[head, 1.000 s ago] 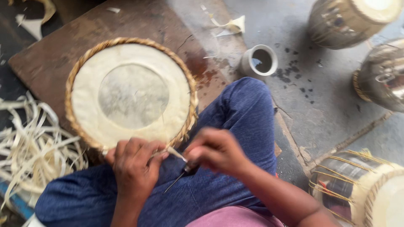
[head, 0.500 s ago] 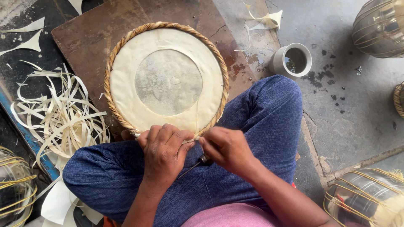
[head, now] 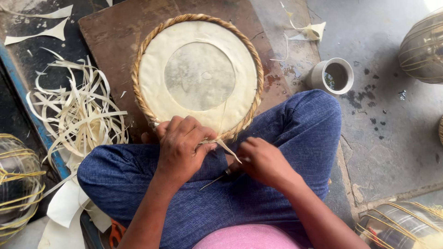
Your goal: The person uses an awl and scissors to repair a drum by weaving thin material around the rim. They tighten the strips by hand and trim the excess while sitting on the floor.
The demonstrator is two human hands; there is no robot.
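A brown board (head: 110,32) lies on grey floor (head: 392,129). At frame centre a drumhead (head: 198,76) faces up. Left hand (head: 182,147) pinches a strip (head: 228,150) slanting lower right; right hand (head: 263,161) grips a thin tool (head: 212,182).

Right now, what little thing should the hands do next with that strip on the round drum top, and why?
Probably pull the pale strip snug with the right hand. The left hand presses on the near braided rim of the drum head, and the strip pokes out loose between the two hands. A thin metal tool lies under the right hand, so the lacing looks only part done.
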